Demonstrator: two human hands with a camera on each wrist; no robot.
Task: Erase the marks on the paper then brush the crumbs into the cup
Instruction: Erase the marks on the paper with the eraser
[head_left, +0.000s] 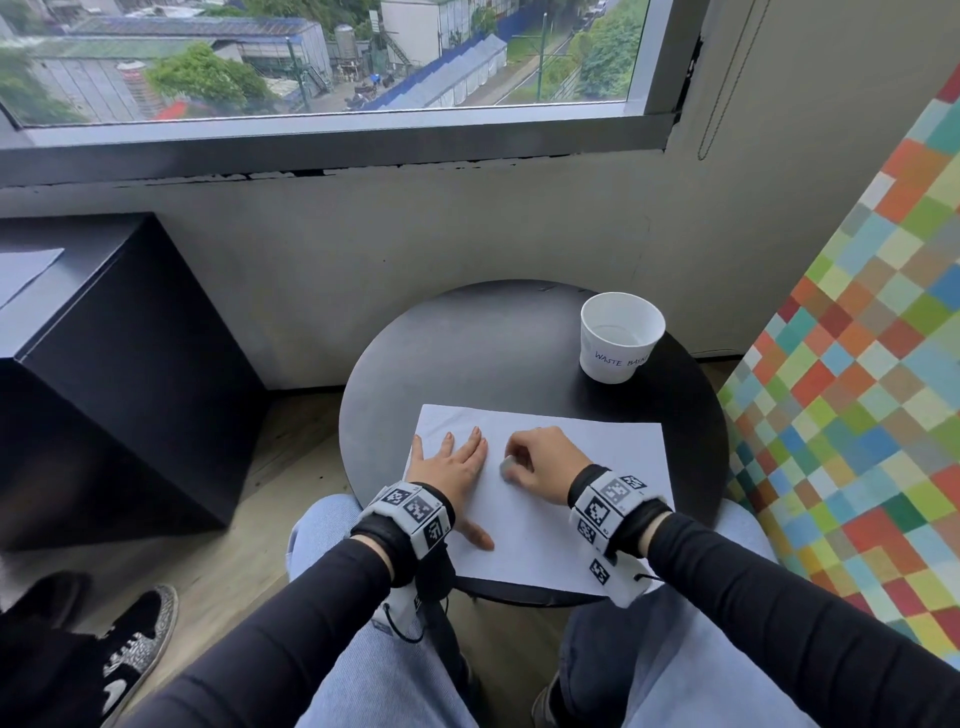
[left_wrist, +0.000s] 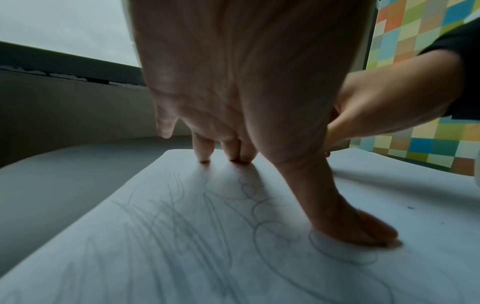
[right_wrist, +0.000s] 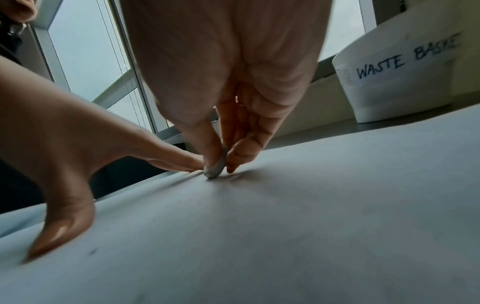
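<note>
Eraser (right_wrist: 215, 169) pinched in right grip (head_left: 535, 462), tip on paper (head_left: 597, 457), beside flat-spread left grip (head_left: 452, 462).

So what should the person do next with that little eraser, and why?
Probably rub the eraser, pinched in the right hand, across toward the pencil scribbles under the left hand, which presses the paper flat. The marks there look untouched, so brushing into the cup seems premature.

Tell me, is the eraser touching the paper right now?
Touching. The right wrist view shows the eraser, pinched by the right hand, with its lower tip meeting the paper, no gap visible.
</note>
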